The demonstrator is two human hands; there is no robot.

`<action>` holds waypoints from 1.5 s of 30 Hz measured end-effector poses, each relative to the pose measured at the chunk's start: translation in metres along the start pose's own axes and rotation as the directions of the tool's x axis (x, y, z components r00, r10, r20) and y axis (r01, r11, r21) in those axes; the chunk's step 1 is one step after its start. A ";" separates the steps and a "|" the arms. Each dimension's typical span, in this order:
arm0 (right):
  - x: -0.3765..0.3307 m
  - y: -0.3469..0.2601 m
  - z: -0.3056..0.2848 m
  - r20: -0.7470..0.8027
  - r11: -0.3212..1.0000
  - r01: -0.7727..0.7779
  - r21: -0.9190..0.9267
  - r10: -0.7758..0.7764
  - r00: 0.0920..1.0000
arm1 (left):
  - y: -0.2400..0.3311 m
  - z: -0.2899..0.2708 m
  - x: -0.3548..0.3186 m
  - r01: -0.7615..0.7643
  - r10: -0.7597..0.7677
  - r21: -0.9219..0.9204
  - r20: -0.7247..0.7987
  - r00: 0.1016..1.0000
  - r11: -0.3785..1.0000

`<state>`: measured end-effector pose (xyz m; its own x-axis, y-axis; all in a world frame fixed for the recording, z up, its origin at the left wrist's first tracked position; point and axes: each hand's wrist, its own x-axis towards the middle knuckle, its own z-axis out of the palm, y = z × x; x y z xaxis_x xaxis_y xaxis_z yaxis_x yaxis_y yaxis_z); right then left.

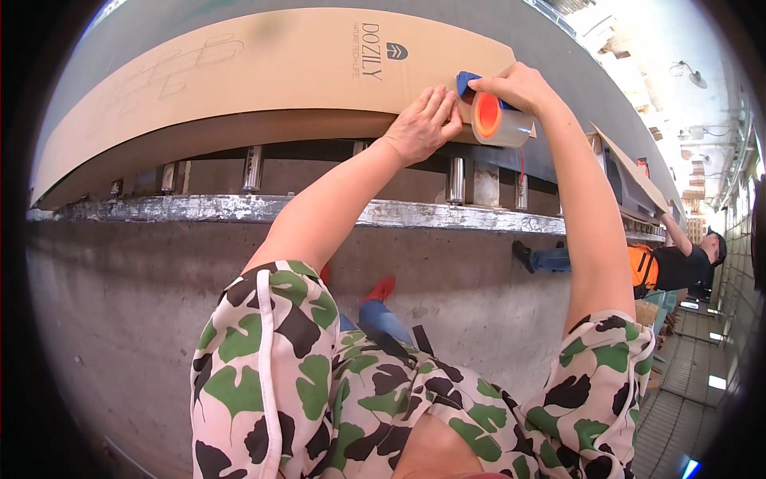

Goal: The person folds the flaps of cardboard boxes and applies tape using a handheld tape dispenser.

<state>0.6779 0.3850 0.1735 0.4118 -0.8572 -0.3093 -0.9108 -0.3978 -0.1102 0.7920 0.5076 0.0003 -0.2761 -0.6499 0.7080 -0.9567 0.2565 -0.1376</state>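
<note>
A long, flat brown cardboard box (303, 60) lies across the far side of the view, with dark printing near its right part. At its near edge, toward the right end, my left hand (424, 124) grips the box, fingers bent over the top and thumb close beside them. What lies under those fingertips is hidden. My right hand (517, 86) is closed around a blue tape dispenser (465, 83) just to the right. The dispenser carries a wide roll of clear packing tape (515, 130) with an orange core, at the box's near edge.
Under the box runs a roller conveyor with metal rollers (253, 169) and a worn, pale rail (191, 209). Concrete floor (144, 295) lies on my side. To the right, another person (678, 267) in dark clothing reaches toward a cardboard panel (634, 168) on the line.
</note>
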 end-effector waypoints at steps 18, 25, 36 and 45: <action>-0.080 0.004 0.112 -0.045 0.995 0.021 -0.098 -0.025 0.999 | -0.018 -0.016 -0.011 0.011 -0.010 -0.022 0.048 0.999 1.000; -0.060 0.031 0.082 0.048 0.984 0.084 0.156 -0.093 0.995 | -0.017 -0.015 -0.003 0.003 -0.007 0.054 0.072 0.997 0.999; -0.206 0.113 0.136 0.007 0.691 -0.042 0.722 0.054 0.999 | -0.005 0.002 0.083 0.197 -0.235 0.132 0.658 0.716 0.971; -0.142 0.059 0.114 -0.094 0.092 0.087 0.992 0.075 0.993 | -0.006 -0.062 -0.031 0.031 -0.004 -0.201 0.134 0.991 0.979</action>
<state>0.5628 0.5204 0.1031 0.3431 -0.9115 -0.2267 -0.0763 0.2135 -0.9740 0.8125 0.5708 0.0223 -0.2825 -0.7408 0.6094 -0.9267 0.3749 0.0261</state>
